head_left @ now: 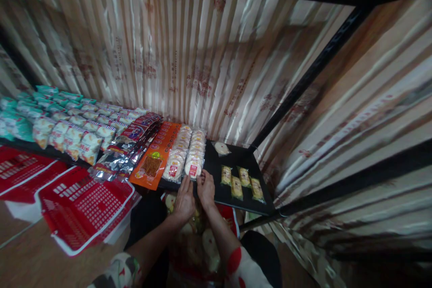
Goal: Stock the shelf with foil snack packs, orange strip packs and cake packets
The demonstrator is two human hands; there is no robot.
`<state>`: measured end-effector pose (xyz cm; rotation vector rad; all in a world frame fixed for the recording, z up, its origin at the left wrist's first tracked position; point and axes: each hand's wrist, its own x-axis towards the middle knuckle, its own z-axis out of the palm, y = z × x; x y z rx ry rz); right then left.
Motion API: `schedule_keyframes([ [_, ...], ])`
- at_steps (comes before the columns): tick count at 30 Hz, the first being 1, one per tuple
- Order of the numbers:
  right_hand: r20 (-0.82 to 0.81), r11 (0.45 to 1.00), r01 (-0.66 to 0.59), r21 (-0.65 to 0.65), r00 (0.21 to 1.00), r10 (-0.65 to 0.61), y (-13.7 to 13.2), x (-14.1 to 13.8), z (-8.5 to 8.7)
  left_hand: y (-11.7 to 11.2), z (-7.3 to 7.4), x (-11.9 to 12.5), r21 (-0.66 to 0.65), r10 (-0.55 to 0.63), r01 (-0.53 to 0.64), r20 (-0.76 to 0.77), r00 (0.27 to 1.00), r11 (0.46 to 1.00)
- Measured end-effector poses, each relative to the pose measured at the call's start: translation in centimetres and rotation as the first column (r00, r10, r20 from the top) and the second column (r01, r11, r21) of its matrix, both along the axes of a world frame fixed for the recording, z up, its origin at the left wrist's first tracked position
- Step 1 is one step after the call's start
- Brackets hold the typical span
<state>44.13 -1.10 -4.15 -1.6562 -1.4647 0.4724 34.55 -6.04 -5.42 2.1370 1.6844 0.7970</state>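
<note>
Two rows of round white crackers in clear packets run back along the black shelf. At the front end of the right row is a cracker packet (193, 168) with a red label. My left hand (185, 198) has its fingertips on that packet's lower left edge. My right hand (206, 186) holds the lower right edge, fingers bent. Beside it lies the left row's front cracker packet (173, 168). Between my forearms, below the shelf edge, a container holds more round packets (209, 245); my arms partly hide it.
Several small yellow packets (236, 187) and a single round packet (222, 148) lie on the black shelf (216, 195) to the right. Leftward are an orange bag (150, 168), dark bags (121, 155) and white bags (72, 139). Red baskets (87, 204) stand below; a black post (303, 83) rises right.
</note>
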Motion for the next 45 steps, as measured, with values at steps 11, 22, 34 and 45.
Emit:
schedule_keyframes([
  [11,-0.167,0.997,-0.016,0.074,0.986,0.028,-6.8,1.8,-0.5,-3.9,0.2,-0.7,0.023,-0.131,0.134,-0.091,0.987,0.991],
  [22,0.301,0.952,0.232,-0.199,0.939,-0.166,-13.7,7.6,-6.4,-9.1,-3.8,2.8,-0.071,-0.319,0.314,-0.063,0.946,0.947],
  [34,0.401,0.907,0.198,-0.371,0.915,-0.036,-15.2,6.5,-6.3,-11.3,-7.1,4.0,-0.351,-0.447,0.411,-0.025,0.894,0.841],
  [45,0.318,0.939,0.149,-0.310,0.947,-0.046,-14.0,6.4,-6.0,-10.8,-8.3,3.7,-0.404,-0.306,0.331,0.128,0.943,0.852],
])
